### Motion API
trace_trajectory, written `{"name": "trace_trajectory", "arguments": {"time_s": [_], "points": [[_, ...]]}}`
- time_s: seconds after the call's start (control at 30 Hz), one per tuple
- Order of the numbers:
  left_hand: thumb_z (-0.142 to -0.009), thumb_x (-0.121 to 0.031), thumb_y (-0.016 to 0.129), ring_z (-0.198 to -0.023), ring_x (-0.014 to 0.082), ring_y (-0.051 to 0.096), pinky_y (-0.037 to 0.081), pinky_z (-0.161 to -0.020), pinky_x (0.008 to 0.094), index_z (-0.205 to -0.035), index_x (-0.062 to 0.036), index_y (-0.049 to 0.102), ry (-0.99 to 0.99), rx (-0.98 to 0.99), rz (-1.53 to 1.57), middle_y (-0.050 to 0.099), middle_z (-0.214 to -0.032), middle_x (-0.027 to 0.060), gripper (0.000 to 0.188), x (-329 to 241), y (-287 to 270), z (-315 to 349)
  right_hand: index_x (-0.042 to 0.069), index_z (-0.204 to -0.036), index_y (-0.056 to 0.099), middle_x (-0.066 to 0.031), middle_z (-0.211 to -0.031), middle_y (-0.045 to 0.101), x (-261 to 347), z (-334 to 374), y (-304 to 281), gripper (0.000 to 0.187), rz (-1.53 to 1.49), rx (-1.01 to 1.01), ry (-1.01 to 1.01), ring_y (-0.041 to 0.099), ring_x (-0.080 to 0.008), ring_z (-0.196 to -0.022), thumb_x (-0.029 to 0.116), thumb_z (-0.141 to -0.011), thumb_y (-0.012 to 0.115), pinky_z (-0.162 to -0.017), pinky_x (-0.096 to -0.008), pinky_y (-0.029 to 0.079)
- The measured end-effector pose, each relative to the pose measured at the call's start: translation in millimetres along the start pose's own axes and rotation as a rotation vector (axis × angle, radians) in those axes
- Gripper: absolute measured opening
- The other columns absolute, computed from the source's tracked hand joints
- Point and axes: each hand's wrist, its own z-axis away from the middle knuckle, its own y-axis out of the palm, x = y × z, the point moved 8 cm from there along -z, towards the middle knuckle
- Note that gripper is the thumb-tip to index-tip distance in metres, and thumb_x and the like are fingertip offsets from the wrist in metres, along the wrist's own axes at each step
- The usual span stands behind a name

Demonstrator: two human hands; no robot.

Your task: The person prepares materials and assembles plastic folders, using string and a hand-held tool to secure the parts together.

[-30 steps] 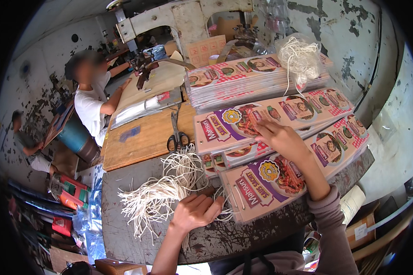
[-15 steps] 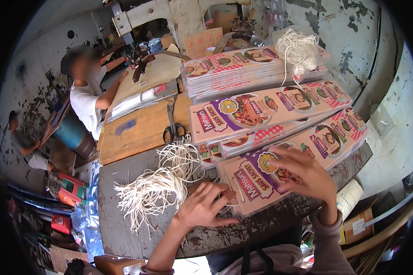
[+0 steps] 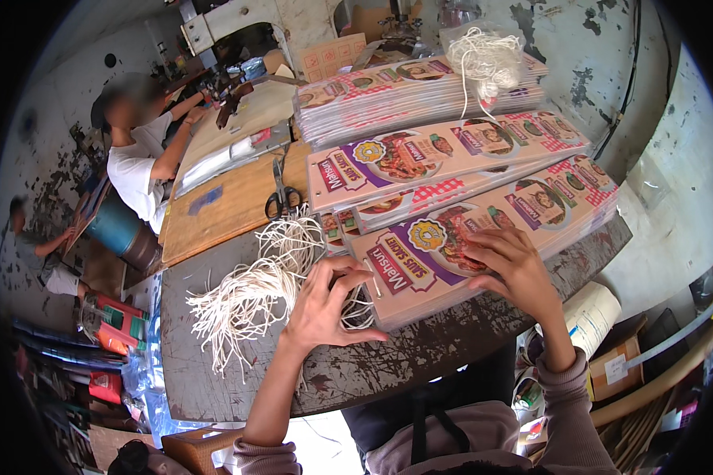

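Observation:
A stack of long, plastic-wrapped printed cards [image 3: 483, 214] with food pictures lies nearest me, a short white string showing at its left end. Beside that end is my left hand [image 3: 325, 305], fingers bent and apart, thumb stretched out, nothing visible in its grasp. My right hand [image 3: 511, 265] is over the near edge of the stack, fingers curved and spread, thumb apart; I cannot tell how firmly it touches. Left of my left hand lies a loose bundle of cut white strings [image 3: 245, 305]. Black-handled scissors [image 3: 281, 198] rest beyond the strings.
More card stacks [image 3: 420, 107] stand behind, topped by a plastic bag of white string [image 3: 487, 59]. A wooden board [image 3: 206, 229] lies on the worn dark table [image 3: 214, 396]. At far left a person in a white shirt [image 3: 135, 174] works; another person [image 3: 43, 245] is farther off.
My view has shifted slightly, so the table appears higher and further left. My right hand's spread fingers have come down and curved more. My left hand's fingers remain bent beside the stack's end.

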Motion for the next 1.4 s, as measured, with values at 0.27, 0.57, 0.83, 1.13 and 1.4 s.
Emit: {"name": "trace_trajectory", "arguments": {"time_s": [0.27,0.57,0.83,1.13,1.4], "points": [[-0.053,-0.045,0.081,-0.091,0.0264,0.054,0.047,-0.077,0.0392,-0.106,-0.0064,0.054,0.041,-0.061,-0.088,0.05,-0.101,0.0134,0.071,-11.6,-8.0,0.9,0.009,-0.098,0.063,-0.0047,-0.103,0.06,6.7,6.1,-0.5,0.038,-0.05,-0.038,-0.037,0.053,-0.0252,-0.097,0.032,-0.07,0.069,-0.089,-0.0387,0.04],[-0.062,-0.04,0.072,-0.085,0.0179,0.053,0.039,-0.08,0.0382,-0.096,-0.0145,0.06,0.122,-0.229,-0.344,0.055,-0.093,0.0006,0.044,-26.8,-17.8,4.9,0.014,-0.118,0.055,-0.0064,-0.123,0.048,43.2,-1.2,2.8,0.061,0.1,-0.063,-0.117,0.047,-0.0243,-0.112,0.041,-0.065,0.069,-0.099,-0.0511,0.029],[-0.063,-0.042,0.073,-0.084,0.0176,0.054,0.039,-0.082,0.0386,-0.096,-0.0135,0.06,0.134,-0.125,-0.368,0.055,-0.092,0.0021,0.045,-25.4,-9.9,7.4,0.013,-0.104,0.058,-0.0069,-0.117,0.05,55.2,2.4,4.6,0.04,0.219,-0.184,-0.278,0.052,-0.0242,-0.104,0.028,-0.069,0.071,-0.098,-0.0562,0.03],[-0.053,-0.053,0.079,-0.109,0.0257,0.044,0.021,-0.101,0.0571,-0.099,-0.0226,0.055,0.065,-0.149,-0.207,0.047,-0.106,0.0127,0.06,-27.1,-2.0,3.8,0.008,-0.099,0.059,-0.0067,-0.111,0.053,48.7,-7.6,-7.0,0.038,0.126,-0.328,-0.206,0.053,-0.0246,-0.099,0.023,-0.066,0.074,-0.094,-0.053,0.034],[-0.055,-0.052,0.078,-0.099,0.0193,0.052,0.014,-0.104,0.0567,-0.094,-0.0258,0.058,0.08,-0.317,-0.482,0.048,-0.105,0.0061,0.051,-32.8,-18.6,11.0,0.011,-0.104,0.057,-0.0106,-0.119,0.048,43.5,2.1,-3.8,0.047,0.09,-0.278,-0.153,0.05,-0.028,-0.106,0.036,-0.067,0.072,-0.096,-0.0557,0.03]]}}
